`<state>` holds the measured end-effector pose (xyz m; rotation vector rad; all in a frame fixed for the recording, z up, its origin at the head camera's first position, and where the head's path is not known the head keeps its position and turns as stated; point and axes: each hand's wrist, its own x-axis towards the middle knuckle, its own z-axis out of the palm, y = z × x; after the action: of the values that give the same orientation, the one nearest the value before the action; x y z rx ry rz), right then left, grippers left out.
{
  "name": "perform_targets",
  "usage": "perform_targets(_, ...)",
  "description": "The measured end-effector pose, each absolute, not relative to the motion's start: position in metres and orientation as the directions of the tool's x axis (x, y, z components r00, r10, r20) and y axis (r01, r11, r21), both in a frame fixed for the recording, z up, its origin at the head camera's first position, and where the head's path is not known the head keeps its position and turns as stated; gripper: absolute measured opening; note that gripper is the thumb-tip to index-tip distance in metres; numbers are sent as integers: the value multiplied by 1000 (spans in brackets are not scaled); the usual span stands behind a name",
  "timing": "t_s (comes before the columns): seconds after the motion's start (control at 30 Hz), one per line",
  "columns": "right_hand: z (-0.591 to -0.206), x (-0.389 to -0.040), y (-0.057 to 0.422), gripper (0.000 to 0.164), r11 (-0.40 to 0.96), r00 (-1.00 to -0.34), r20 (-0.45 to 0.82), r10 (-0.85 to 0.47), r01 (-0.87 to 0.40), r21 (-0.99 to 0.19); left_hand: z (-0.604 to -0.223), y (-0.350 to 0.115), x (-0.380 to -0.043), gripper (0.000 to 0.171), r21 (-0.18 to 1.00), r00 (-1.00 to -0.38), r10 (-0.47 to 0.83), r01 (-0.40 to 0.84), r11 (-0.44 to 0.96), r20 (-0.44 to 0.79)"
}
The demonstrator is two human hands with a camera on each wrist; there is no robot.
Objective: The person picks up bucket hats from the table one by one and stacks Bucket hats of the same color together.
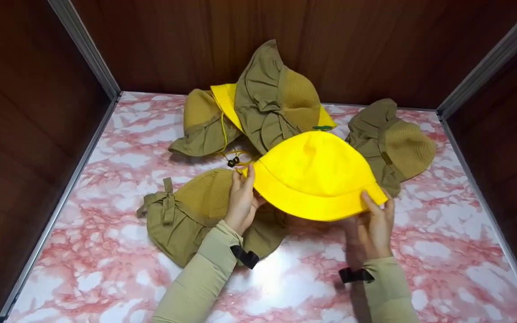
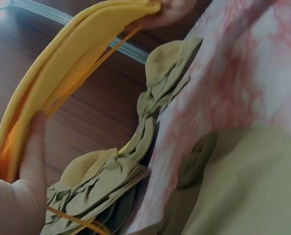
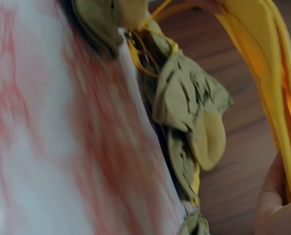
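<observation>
Both hands hold a bright yellow bucket hat (image 1: 317,166) above the table, its crown away from the person and its brim towards them. A small green sprout-shaped tip (image 1: 322,128) tops the crown. The left hand (image 1: 243,202) grips the brim's left end. At the right end the brim is pinched by the right hand (image 1: 377,222), thumb on the near face. In the left wrist view the hat's underside and an orange-yellow cord (image 2: 94,66) show. Below the left hand lies an olive hat (image 1: 173,233) with a tan knit crown and a tied bow, partly hidden by the arm.
Behind, an olive-and-tan hat (image 1: 263,85) leans on a pile with another such hat (image 1: 200,116) and a yellow brim (image 1: 225,101). A cord with black toggles (image 1: 233,161) trails forward. One more olive hat (image 1: 409,148) lies right. Brown panels (image 1: 330,40) enclose the marbled table (image 1: 447,251).
</observation>
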<state>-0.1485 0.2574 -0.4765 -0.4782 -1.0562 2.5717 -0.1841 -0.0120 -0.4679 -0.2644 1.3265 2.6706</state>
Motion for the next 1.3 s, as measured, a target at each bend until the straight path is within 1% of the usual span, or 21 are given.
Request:
perform_targets(0.03, -475, -147, 261, 37, -674, -892, -183, 414, -165, -720, -468, -13, -184, 53, 789, -974, 56, -210, -578, -218)
perform_targets(0.17, -472, -143, 274, 35, -666, -883, -174, 437, -187, -722, -470, -11, -183, 31, 833, -981, 67, -191, -519, -183)
perform_targets(0.23, -471, -141, 280, 35, -657, -874, -180, 451, -188, -730, -471, -8, -181, 26, 845, -984, 67, -178, -504, -167)
perform_targets(0.33, -471, -138, 288, 37, -629, -856, -195, 478, -179, -756, -474, -3, -179, 29, 857, -984, 78, -176, -485, -158)
perform_targets(0.47, -474, -134, 299, 38, -576, -834, -226, 504, -130, -807, -479, 1, -175, 45, 881, -978, 126, -205, -426, -166)
perform_targets(0.57, -475, -132, 307, 37, -551, -814, -256, 521, -92, -829, -483, 4, -171, 51, 898, -968, 191, -227, -377, -165)
perform_targets(0.63, -475, -130, 313, 37, -551, -803, -275, 530, -79, -831, -485, 6, -169, 53, 910, -958, 235, -239, -338, -164)
perform_targets(0.77, -474, -128, 326, 37, -536, -782, -308, 542, -40, -843, -491, 11, -166, 49, 936, -941, 298, -239, -257, -159)
perform_targets(0.9, -472, -122, 340, 37, -455, -758, -365, 541, 101, -885, -497, 16, -163, 44, 971, -935, 326, -193, -139, -139)
perform_targets(1.03, -473, -115, 353, 36, -361, -733, -435, 524, 272, -892, -505, 21, -159, 39, 996, -936, 344, -83, -13, -74)
perform_targets(1.13, -475, -111, 361, 34, -281, -719, -462, 520, 366, -887, -511, 24, -156, 37, 998, -928, 370, -28, 55, -47)
perform_targets(1.3, -483, -107, 371, 36, -185, -701, -484, 524, 461, -868, -516, 29, -152, 36, 988, -915, 397, -6, 154, -67)
